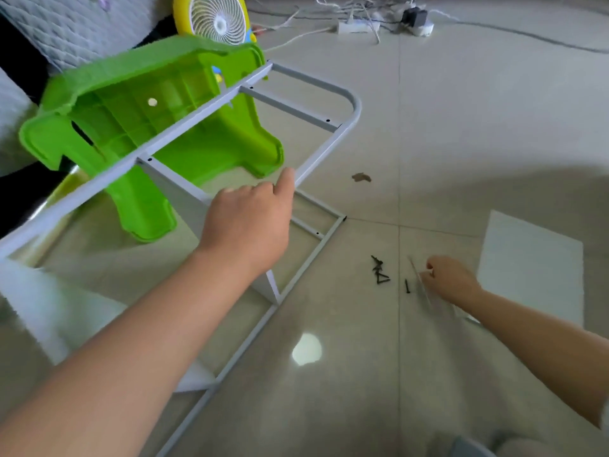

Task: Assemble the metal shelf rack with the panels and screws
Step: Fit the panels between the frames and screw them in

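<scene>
A white metal rack frame [333, 140] stands tilted above the tiled floor, with a second side frame [257, 331] lying on the floor beneath it. White panels [178, 189] join the two. My left hand [250, 222] grips the upper frame's rail near its curved end. Several black screws [380, 270] lie on the floor, with one more screw [407, 286] apart from them. My right hand [448, 278] is low by the screws, fingers curled round a thin, blurred, clear item [420, 280]; I cannot make out what it is.
A green plastic stool [138, 127] lies tipped behind the frame. A small fan [214, 18] stands beyond it. A white sheet [534, 268] lies on the floor at the right. Power strips and cables [359, 26] run along the far floor.
</scene>
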`<state>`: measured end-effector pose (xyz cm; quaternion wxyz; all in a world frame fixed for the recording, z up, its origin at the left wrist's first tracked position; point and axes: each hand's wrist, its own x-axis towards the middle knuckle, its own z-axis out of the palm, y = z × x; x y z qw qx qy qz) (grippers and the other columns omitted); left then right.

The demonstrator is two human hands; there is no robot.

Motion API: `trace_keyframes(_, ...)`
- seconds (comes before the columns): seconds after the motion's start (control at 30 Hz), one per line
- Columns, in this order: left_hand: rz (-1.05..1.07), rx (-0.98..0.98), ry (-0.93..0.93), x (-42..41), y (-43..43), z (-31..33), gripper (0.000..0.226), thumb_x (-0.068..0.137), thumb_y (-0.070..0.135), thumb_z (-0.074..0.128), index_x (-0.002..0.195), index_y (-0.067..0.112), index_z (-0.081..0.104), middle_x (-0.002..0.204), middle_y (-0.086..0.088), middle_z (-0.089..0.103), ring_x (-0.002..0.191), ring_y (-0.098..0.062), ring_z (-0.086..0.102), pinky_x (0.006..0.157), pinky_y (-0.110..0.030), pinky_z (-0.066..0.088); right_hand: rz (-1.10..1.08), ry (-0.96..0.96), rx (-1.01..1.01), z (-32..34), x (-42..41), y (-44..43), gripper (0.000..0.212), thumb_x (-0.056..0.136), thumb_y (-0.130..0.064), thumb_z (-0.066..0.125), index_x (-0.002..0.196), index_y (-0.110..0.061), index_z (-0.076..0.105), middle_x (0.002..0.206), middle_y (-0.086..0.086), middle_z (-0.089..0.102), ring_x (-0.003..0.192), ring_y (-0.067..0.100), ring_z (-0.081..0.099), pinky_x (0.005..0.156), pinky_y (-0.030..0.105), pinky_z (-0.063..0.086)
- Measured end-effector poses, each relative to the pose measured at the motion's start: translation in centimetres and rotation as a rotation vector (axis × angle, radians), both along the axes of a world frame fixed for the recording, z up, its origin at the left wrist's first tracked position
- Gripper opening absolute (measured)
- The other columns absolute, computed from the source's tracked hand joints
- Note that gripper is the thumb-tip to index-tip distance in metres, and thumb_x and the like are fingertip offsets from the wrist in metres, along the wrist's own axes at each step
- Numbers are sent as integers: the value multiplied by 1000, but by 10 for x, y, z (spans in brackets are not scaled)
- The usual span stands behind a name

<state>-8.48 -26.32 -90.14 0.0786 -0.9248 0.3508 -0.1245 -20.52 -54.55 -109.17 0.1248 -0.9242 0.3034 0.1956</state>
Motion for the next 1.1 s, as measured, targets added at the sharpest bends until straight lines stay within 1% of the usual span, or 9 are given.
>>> trace_keyframes(0.13,-113,54,-92,-1,1,3,59,60,8,25,102,-2,67,48,-7,56,35,-23,53,41,-17,34,-117,-118,18,-17,12,-7,26,92,-13,43,66,-10,43,88,18,59,75,26,50,58,27,32)
trace_keyframes(0.33,-82,124,-113,-3,1,4,56,60,10,34,104,2,68,48,-4,55,34,-21,51,41,-16,33,-86,-122,7,-33,30,7,25,93,-12,44,100,6,59,108,24,53,100,35,53,78,33,42)
trace_keyframes(0.47,-33,128,-21,-5,2,2,61,43,2,71,104,-1,67,46,-6,53,34,-22,51,41,-18,33,-114,-110,-30,-36,31,9,23,92,-7,40,103,3,57,110,22,50,99,35,54,80,35,44)
trace_keyframes(0.6,-24,118,-43,-2,3,0,67,37,3,80,104,0,67,45,-5,52,33,-22,49,43,-17,27,-141,-59,-44,-31,32,11,23,90,-6,41,105,1,57,113,20,53,102,34,54,82,35,44)
trace_keyframes(0.7,45,159,-84,-3,1,5,68,49,4,79,114,1,62,53,-7,57,41,-25,55,51,-21,20,-160,-73,-26,-23,34,20,18,88,-2,38,103,-2,47,107,21,57,100,36,55,83,37,42)
trace_keyframes(0.8,0,83,-81,-3,-1,-2,62,90,9,44,145,10,17,100,-8,61,88,-29,60,64,-30,24,-128,-224,87,-4,41,27,16,90,1,32,106,0,37,95,27,58,87,37,56,69,37,39)
trace_keyframes(0.87,9,66,-10,-4,-2,-2,57,96,14,34,146,15,8,111,-7,57,99,-29,56,68,-31,24,-45,-357,116,17,48,33,18,96,-7,30,109,0,40,90,28,57,79,35,55,65,36,37)
trace_keyframes(1.0,9,-162,170,3,6,3,43,93,32,29,132,16,40,113,-10,58,100,-32,54,66,-32,33,43,-562,73,84,70,52,27,98,-18,31,87,-2,50,87,19,54,81,34,53,61,32,31)
trace_keyframes(1.1,-99,-477,263,6,22,11,58,83,43,26,114,9,61,104,-14,62,93,-32,58,68,-29,39,-52,-780,143,151,92,63,30,95,-11,33,99,1,61,113,19,54,102,33,51,74,31,34)
